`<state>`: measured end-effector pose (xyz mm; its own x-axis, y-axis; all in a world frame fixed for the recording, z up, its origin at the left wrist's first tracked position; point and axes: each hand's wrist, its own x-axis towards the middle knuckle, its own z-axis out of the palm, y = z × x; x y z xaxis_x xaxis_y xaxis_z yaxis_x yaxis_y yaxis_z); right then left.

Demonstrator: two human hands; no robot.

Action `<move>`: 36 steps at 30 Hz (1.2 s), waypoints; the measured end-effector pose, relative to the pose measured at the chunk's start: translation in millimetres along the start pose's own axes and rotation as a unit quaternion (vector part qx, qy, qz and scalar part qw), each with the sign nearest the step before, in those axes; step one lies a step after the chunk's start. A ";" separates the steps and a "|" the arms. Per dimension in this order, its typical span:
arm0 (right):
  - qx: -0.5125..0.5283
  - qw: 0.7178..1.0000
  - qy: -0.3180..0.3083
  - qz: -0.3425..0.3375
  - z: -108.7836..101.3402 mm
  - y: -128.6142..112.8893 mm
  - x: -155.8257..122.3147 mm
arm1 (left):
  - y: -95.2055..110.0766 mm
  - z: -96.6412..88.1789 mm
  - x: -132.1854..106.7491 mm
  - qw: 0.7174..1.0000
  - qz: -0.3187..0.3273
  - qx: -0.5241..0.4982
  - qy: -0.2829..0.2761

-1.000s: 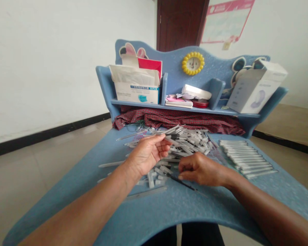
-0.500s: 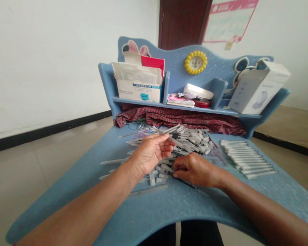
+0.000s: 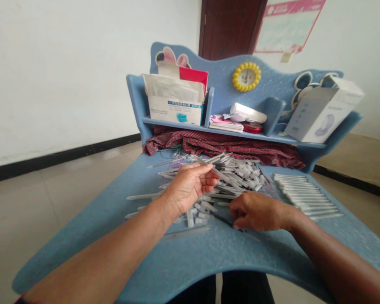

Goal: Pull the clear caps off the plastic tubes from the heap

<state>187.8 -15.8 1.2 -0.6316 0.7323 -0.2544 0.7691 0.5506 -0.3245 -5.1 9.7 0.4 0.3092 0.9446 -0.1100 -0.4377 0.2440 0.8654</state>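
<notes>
My left hand is closed, pinching a translucent pen barrel between thumb and fingers above a pile. My right hand is low over the table, its bent fingers closed at a thin black pen refill lying on the surface. The fingertips partly hide the refill. Beneath and between both hands lie loose clear pen caps. Behind them spreads a heap of pen parts, whitish and clear with some black.
A row of pens lies side by side on the right of the blue table. Loose barrels lie at left. Behind are a checked cloth and a shelf with a mask box, a white box and a yellow clock.
My right hand has moved right along the black refill, uncovering more of it. My left hand holds the barrel in nearly the same place. The whole view has shifted slightly.
</notes>
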 end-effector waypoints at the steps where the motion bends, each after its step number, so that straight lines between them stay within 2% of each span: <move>1: -0.001 1.000 0.002 0.008 -1.4 2.9 -1.2 | 0.0 -0.1 0.1 1.000 0.001 0.004 0.000; 6: 0.039 0.997 0.049 0.050 -12.2 17.3 -8.9 | 0.1 -0.4 0.7 1.000 0.008 0.027 -0.004; 9: 0.001 0.995 0.081 0.050 -13.3 19.1 -8.4 | 0.1 0.1 1.0 0.999 0.008 0.034 -0.001; 14: -0.146 0.984 0.080 0.063 -4.4 10.4 0.1 | -0.2 0.9 1.5 0.999 0.009 0.046 0.003; 17: -0.191 0.974 0.080 0.088 -1.1 7.0 1.5 | -0.1 1.0 1.1 0.998 0.012 0.055 0.001; 21: -0.196 0.975 0.073 0.082 -2.0 9.7 -0.3 | -0.2 1.1 0.4 0.998 0.014 0.057 0.000; 25: -0.187 0.975 0.095 0.078 -1.8 12.1 0.7 | -0.9 0.8 0.7 0.998 0.010 0.061 -0.001; 36: -0.228 0.968 0.093 0.055 4.2 1.8 11.7 | -2.2 0.5 1.1 0.998 0.011 0.065 -0.006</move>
<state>181.4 -7.9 -6.2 -0.5478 0.8326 -0.0823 0.8203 0.5538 0.1427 -3.4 10.0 -1.5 0.3119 0.9463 -0.0851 -0.3307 0.1921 0.9240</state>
